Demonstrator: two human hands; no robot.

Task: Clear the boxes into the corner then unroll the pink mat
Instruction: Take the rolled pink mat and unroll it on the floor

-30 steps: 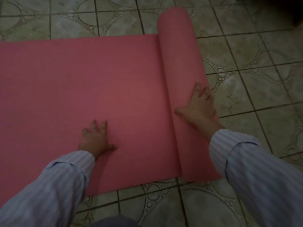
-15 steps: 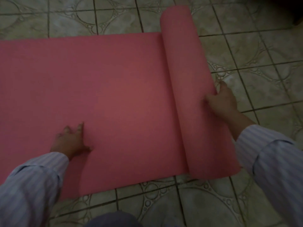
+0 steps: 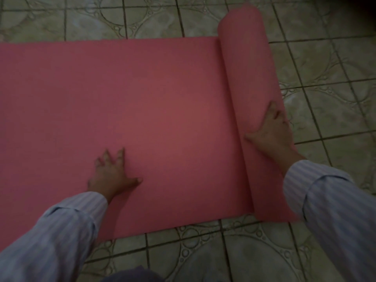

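Since half a second ago, the right hand (image 3: 272,131) has come back on top of the roll (image 3: 250,102), fingers straight, thumb spread. Left hand (image 3: 112,171) presses splayed fingers on the flat pink mat (image 3: 142,110), which lies on the patterned tile floor (image 3: 329,82).

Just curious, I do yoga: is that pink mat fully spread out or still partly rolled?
Partly rolled. Most of the pink mat lies flat on the tiled floor, but a thick roll remains under the right hand.
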